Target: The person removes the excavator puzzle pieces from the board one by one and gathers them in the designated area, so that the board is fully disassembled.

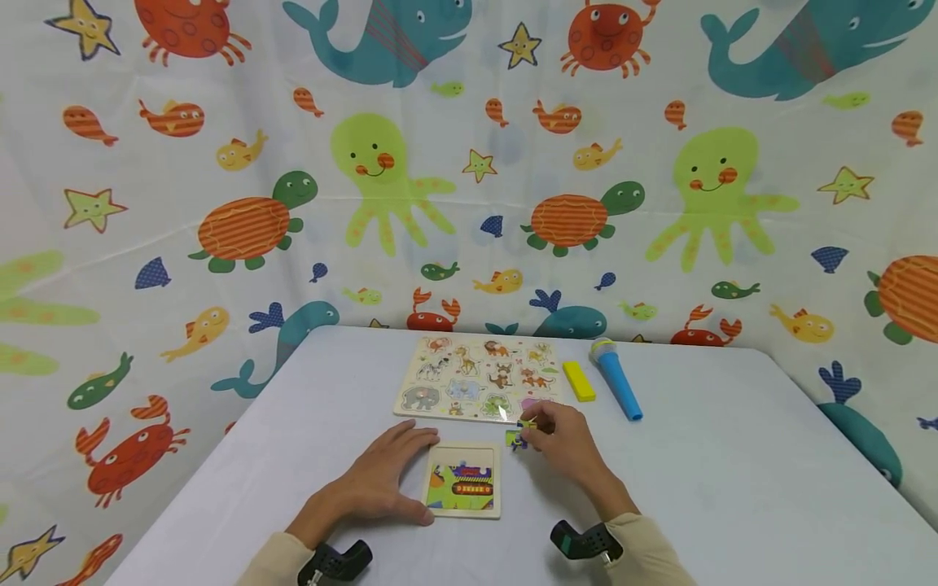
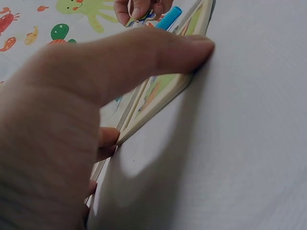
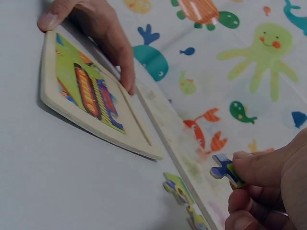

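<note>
A small square puzzle tray (image 1: 463, 513) (image 2: 160, 101) (image 3: 98, 133) lies on the table, its lower part filled with a colourful vehicle picture and its upper strip bare wood. My left hand (image 1: 374, 480) (image 2: 62, 105) (image 3: 103, 33) holds its left side, the thumb at the near corner and a finger at the far one. Up and to the right of the tray, my right hand (image 1: 570, 443) (image 2: 139, 7) (image 3: 268, 175) pinches a blue and green jigsaw piece (image 3: 222, 167) between thumb and fingers. Loose pieces (image 3: 177, 188) lie on the table below that hand.
Behind the tray lies a large wooden animal puzzle board (image 1: 447, 391). To its right are a yellow block (image 1: 579, 382) and a blue toy microphone (image 1: 619, 380). A patterned sea-animal cloth (image 1: 476, 244) hangs behind the table.
</note>
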`<state>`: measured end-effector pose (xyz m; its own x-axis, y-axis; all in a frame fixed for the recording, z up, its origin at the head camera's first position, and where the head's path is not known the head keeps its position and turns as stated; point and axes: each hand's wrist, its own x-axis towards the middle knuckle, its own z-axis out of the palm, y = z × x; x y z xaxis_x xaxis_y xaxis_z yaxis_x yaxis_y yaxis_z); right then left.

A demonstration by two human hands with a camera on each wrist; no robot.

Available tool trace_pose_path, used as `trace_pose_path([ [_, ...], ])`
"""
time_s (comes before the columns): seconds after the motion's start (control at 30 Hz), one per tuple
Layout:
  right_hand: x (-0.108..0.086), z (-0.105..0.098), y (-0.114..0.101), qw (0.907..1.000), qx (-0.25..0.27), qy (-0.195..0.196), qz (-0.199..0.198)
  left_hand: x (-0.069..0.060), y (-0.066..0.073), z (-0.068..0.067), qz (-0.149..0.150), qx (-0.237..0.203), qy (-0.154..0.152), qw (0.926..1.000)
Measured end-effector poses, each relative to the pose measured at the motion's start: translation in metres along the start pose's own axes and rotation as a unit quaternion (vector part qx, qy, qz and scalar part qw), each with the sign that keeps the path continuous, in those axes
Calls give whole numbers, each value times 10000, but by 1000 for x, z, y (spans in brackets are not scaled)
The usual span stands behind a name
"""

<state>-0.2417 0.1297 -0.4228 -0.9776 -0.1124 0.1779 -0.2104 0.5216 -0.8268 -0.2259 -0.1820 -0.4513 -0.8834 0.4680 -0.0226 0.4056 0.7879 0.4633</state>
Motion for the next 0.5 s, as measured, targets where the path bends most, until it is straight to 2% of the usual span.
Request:
trace_pose_path([
  [0.13,1,-9,4,9996,-15,267,129,1,0,-1,-13,6,-12,10000],
  [0.5,3,-34,22,9962,21,599,639,1,0,-1,-42,-6,-35,10000],
])
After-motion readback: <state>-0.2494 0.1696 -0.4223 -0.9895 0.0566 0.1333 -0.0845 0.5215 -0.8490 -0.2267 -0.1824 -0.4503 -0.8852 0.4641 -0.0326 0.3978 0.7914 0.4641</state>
